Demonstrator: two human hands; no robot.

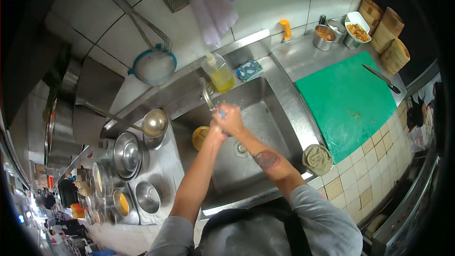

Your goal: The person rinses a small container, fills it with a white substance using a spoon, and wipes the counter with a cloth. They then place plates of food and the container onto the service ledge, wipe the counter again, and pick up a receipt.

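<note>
My left hand (218, 132) and my right hand (230, 119) are clasped together over the sink (279, 128), close under the faucet (206, 92). Between them a small blue piece (222, 113) pokes out, squeezed so tightly that I cannot tell whether it is a cloth or a sponge. Both forearms look wet. A round yellow item (200, 137) lies in the basin to the left of my hands, and the drain (241, 149) shows beneath my right forearm.
A soap bottle (220, 73) and a sponge packet (250, 70) stand behind the basin. To the right lies a green cutting board (346, 104) with a knife (381, 79); a folded cloth (317, 159) sits near its front corner. Metal bowls (127, 154) and a ladle (155, 123) occupy the left counter.
</note>
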